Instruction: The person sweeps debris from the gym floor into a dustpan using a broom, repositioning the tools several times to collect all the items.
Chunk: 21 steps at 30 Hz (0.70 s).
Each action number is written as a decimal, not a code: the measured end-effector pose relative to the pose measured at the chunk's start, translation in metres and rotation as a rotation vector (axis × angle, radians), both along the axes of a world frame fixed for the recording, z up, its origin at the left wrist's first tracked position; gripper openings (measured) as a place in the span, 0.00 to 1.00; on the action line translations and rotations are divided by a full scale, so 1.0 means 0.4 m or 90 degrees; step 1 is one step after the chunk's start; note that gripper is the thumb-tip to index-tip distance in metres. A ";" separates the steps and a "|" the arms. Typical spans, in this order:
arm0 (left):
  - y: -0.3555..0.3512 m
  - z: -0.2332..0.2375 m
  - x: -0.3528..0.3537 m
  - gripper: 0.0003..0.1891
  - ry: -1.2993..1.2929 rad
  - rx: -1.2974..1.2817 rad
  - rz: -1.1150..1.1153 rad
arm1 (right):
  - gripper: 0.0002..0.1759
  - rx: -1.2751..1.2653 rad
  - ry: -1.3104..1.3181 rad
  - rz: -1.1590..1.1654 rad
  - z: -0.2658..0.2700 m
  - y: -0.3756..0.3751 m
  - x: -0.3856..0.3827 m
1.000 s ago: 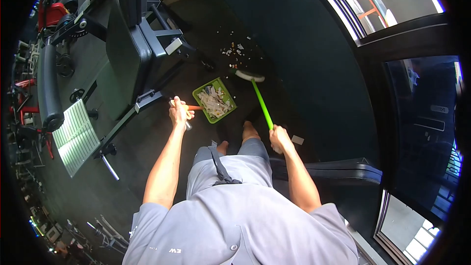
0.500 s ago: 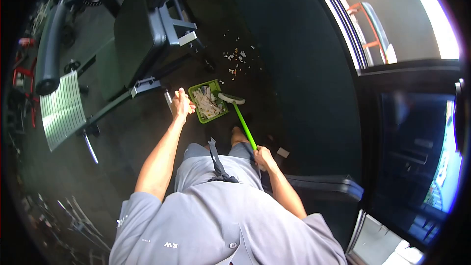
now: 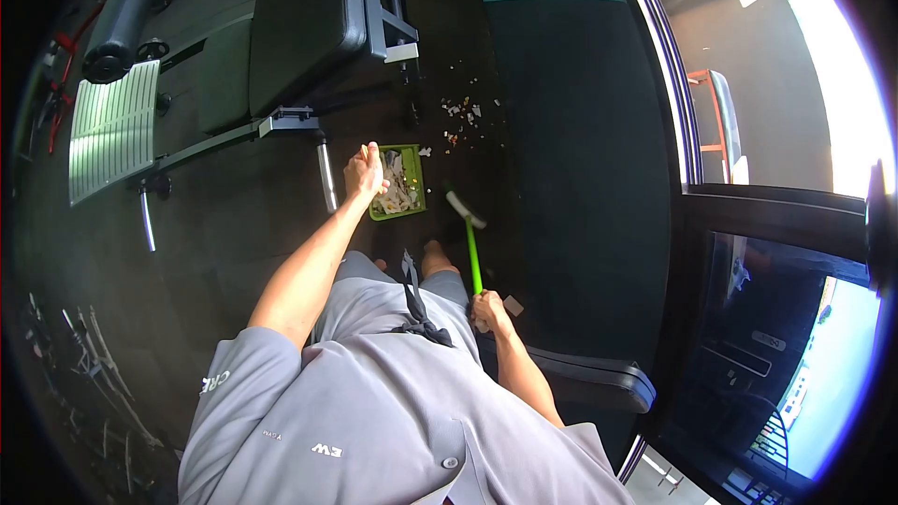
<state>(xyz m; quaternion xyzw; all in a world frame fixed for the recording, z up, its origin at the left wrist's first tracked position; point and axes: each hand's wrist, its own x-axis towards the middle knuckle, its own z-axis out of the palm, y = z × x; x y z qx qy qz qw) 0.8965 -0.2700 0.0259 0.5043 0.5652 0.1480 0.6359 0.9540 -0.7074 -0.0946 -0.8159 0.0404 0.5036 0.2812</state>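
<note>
My right hand (image 3: 489,311) is closed round the green handle of a broom (image 3: 474,257). The broom's pale head is down by the dark floor, to the right of the dustpan and apart from it. My left hand (image 3: 367,173) is closed over the left side of a green dustpan (image 3: 419,168), thumb upward; the part it grips is hidden beneath the fingers. White and pale scraps (image 3: 399,192) lie heaped inside the pan. Farther ahead, small white and orange litter bits (image 3: 460,114) are scattered on the floor. One white scrap (image 3: 425,151) lies just outside the pan's right edge.
A padded gym bench (image 3: 304,33) with a ribbed metal footplate (image 3: 114,136) stands ahead and left. A dark wall (image 3: 580,150) runs along the right, beside a glass door (image 3: 776,346). Another black pad (image 3: 589,382) is near my right arm. A pale card-like piece (image 3: 513,306) lies beside my right hand.
The broom head has moved away from the dustpan's right edge to the floor on its right. My left hand now covers more of the pan's left side. The view has shifted and turned slightly.
</note>
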 end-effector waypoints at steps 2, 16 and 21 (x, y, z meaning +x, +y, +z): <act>0.000 -0.003 0.000 0.26 0.003 0.006 0.001 | 0.11 0.139 0.134 -0.074 0.018 -0.038 -0.005; 0.085 0.063 -0.060 0.30 0.036 0.011 0.029 | 0.11 -0.041 -0.054 0.025 0.429 0.166 0.186; 0.102 0.032 -0.029 0.30 0.101 0.031 0.021 | 0.12 0.076 0.021 -0.108 0.179 0.264 0.174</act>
